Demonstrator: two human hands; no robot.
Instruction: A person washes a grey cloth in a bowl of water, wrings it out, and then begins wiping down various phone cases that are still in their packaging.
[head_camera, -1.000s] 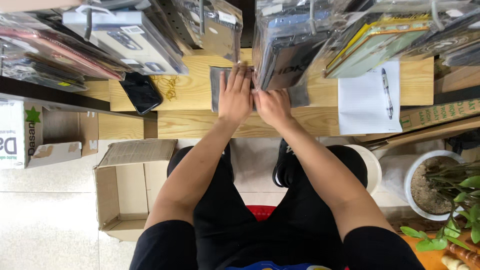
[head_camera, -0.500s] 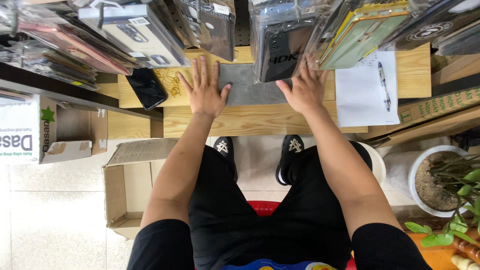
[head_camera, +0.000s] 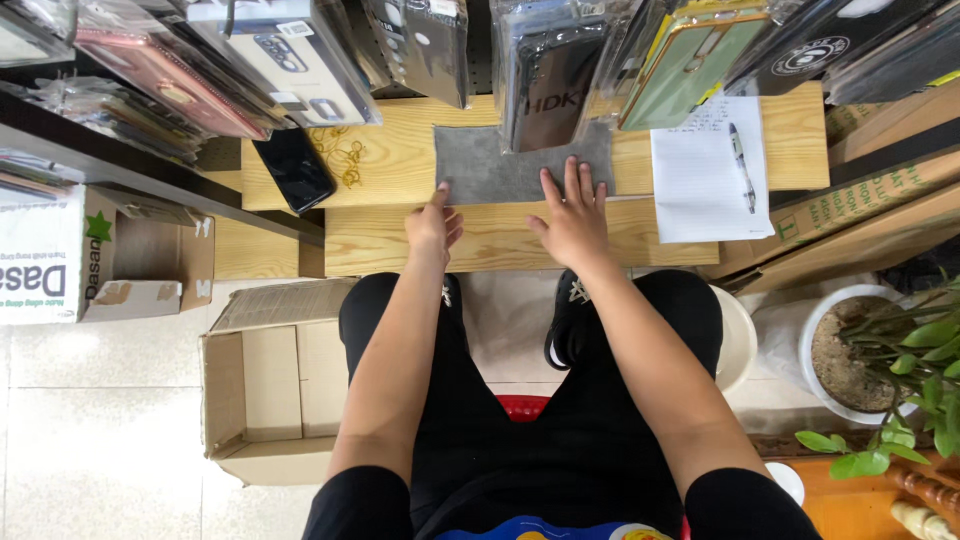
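The grey cloth (head_camera: 510, 170) lay flat on the wooden table (head_camera: 400, 240), its far edge under hanging phone cases (head_camera: 550, 80). The right hand (head_camera: 572, 218) rested open on it, fingers spread, gripping nothing. The left hand (head_camera: 434, 225) was loosely curled at the near left corner, perhaps pinching the edge; I could not tell. The step looked like smoothing; next called for a firm corner grip.
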